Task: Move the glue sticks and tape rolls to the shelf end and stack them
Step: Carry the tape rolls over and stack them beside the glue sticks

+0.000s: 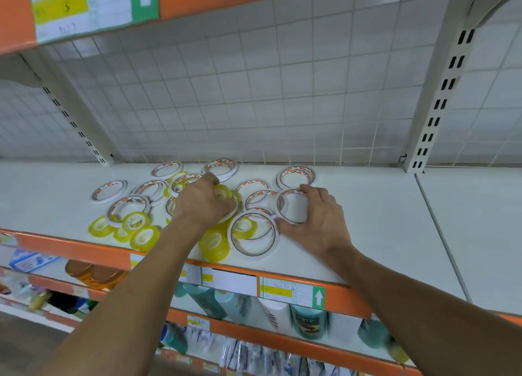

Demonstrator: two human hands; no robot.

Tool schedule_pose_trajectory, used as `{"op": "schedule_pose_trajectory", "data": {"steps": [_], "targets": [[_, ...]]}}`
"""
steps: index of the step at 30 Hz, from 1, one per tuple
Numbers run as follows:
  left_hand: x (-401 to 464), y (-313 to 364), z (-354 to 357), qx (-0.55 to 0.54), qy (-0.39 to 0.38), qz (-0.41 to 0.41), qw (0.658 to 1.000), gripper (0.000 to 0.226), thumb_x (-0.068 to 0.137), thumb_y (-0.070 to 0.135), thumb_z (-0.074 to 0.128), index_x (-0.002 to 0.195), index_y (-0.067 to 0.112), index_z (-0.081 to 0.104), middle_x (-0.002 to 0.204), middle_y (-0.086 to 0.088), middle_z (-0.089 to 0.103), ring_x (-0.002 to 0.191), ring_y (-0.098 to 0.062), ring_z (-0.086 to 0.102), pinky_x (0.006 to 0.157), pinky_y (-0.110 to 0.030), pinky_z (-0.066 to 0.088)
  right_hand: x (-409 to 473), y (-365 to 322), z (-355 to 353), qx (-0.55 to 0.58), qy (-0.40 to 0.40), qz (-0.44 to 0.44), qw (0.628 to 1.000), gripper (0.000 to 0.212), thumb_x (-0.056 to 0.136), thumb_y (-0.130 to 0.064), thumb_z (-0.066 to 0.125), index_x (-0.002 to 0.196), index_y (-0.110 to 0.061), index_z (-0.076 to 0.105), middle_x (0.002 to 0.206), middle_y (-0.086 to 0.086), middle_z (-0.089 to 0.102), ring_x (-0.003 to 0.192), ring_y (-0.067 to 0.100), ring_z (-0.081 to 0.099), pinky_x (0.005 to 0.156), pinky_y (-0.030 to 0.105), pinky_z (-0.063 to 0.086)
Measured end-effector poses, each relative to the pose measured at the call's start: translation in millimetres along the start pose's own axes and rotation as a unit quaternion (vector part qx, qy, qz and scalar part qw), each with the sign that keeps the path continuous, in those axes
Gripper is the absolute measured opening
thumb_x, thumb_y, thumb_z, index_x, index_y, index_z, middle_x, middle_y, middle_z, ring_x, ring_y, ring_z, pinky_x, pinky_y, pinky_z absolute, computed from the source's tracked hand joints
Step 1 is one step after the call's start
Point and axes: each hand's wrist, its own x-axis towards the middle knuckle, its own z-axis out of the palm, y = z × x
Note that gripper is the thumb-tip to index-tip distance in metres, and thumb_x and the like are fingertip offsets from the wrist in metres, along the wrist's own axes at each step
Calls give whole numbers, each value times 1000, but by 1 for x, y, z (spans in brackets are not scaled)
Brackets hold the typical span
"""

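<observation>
While both bare arms reach over the orange shelf edge (84, 248), the left hand (202, 203) curls its fingers around a small yellow tape roll (223, 192) in the middle of the scattered pile, lifting it slightly off the white shelf board (367, 214). Just to the right of that yellow roll, the right hand (316, 217) holds a thin white tape ring (292, 206) tilted up on its edge, with fingertips on its top rim and the thumb at its lower left rim. A larger white ring (254, 233) lies flat directly in front of the yellow roll, touching the right thumb, with another yellow roll (214, 244) beside it near the shelf edge. More white rings (110, 190) spread out to the left of and behind the held yellow roll, and a cluster of small yellow rolls (135, 221) sits to its front left. Behind everything stands the white wire grid back panel (254, 93). No glue sticks are distinguishable among the rolls.
</observation>
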Motion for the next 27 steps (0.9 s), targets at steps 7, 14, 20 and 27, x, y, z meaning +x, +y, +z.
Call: {"op": "schedule_pose_trajectory", "data": {"steps": [7, 14, 20, 27], "targets": [[-26, 32, 5, 27, -26, 105, 994, 59, 79, 35, 73, 133, 17, 54, 125, -13, 55, 114, -30, 54, 90, -35, 46, -3, -3, -6, -6, -16, 4, 1000, 100, 66, -71, 74, 142, -14, 43, 129, 6, 45, 120, 25, 42, 105, 36, 37], [-49, 62, 9, 74, -51, 138, 986, 55, 82, 31, 71, 132, 15, 54, 125, -10, 59, 118, -28, 53, 83, -29, 42, -8, 16, -49, -94, -85, -77, 989, 102, 70, -63, 72, 149, -11, 33, 134, 6, 42, 122, 26, 39, 107, 34, 34], [-64, 111, 23, 93, -103, 172, 975, 57, 80, 32, 72, 132, 17, 54, 128, -8, 60, 120, -27, 54, 93, -32, 45, -16, 56, -111, -183, -119, -97, 971, 101, 69, -69, 67, 148, -14, 34, 134, 4, 39, 122, 25, 37, 108, 35, 29], [-95, 189, 57, 89, -145, 232, 958, 58, 81, 28, 72, 134, 15, 52, 126, -10, 58, 117, -26, 54, 92, -31, 46, -31, 116, -188, -204, -138, -40, 968, 93, 67, -68, 71, 138, -13, 44, 128, 6, 39, 117, 25, 37, 105, 36, 36]]}}
